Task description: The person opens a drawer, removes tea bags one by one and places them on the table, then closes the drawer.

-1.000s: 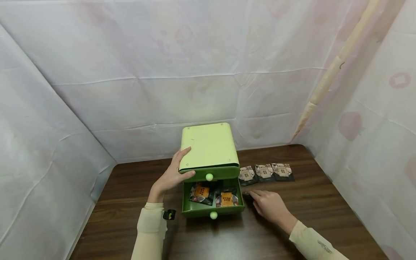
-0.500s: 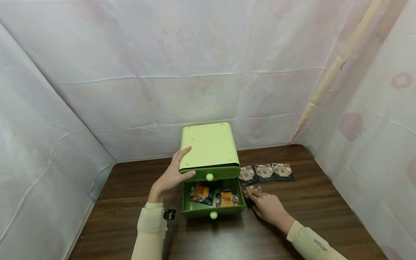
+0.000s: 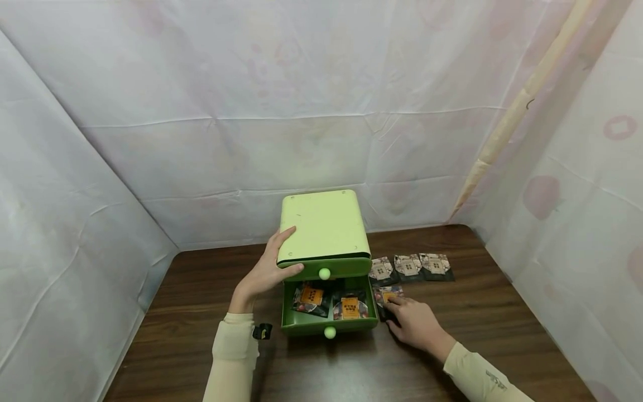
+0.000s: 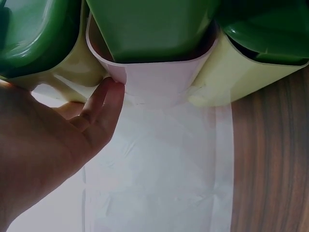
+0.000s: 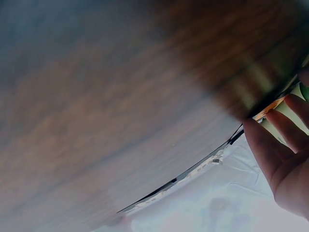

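Observation:
A small green two-drawer box stands on the table. Its lower drawer is pulled out; the upper one is closed. My left hand braces the box's left front corner, thumb along the upper drawer's front, forefinger on the top edge. The left wrist view shows fingers touching the box. Inside the lower drawer lie black sachets with orange labels, one at left and one at right. My right hand rests its fingertips on a similar sachet lying flat beside the drawer.
Behind that sachet, three black sachets with pale labels lie in a row, the left one, the middle one and the right one. White patterned sheeting walls the wooden table at the back and sides.
A second ago the right hand mostly covered the sachet, with only a dark edge showing. Now it lies flat with its orange label visible. The left hand has stayed on the box.

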`<state>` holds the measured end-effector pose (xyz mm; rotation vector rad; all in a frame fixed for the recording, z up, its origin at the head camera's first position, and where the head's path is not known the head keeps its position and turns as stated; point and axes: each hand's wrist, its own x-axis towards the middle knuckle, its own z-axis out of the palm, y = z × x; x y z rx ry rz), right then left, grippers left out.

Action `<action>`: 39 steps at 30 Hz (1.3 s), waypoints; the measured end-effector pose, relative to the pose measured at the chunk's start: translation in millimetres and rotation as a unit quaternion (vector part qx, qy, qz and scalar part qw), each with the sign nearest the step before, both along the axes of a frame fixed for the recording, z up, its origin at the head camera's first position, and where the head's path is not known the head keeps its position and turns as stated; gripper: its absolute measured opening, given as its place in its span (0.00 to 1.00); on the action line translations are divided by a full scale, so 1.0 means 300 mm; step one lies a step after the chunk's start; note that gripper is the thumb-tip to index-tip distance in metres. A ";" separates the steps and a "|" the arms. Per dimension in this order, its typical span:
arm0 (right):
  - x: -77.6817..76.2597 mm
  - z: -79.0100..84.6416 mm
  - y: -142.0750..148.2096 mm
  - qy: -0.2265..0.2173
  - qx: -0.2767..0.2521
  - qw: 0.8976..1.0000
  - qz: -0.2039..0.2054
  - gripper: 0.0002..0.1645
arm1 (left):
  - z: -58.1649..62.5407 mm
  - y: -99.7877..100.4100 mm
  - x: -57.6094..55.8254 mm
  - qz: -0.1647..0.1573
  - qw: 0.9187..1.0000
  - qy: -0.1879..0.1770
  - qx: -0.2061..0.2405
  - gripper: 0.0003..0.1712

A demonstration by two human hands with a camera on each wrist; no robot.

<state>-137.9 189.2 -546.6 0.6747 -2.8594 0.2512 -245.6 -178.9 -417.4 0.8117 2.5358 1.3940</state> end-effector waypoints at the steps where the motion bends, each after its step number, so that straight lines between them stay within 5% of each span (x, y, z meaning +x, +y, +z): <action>1: 0.001 0.001 -0.001 0.000 0.000 1.000 -0.001 0.23 | 0.000 0.000 0.001 0.001 1.000 0.001 0.000 0.49; 24: 0.018 0.027 0.011 0.026 -0.041 0.999 0.021 0.16 | -0.002 0.001 0.010 0.010 1.000 0.006 0.003 0.49; 39: -0.005 0.200 0.030 0.039 -0.041 0.996 0.075 0.04 | -0.009 -0.002 0.007 0.016 1.000 0.002 0.010 0.48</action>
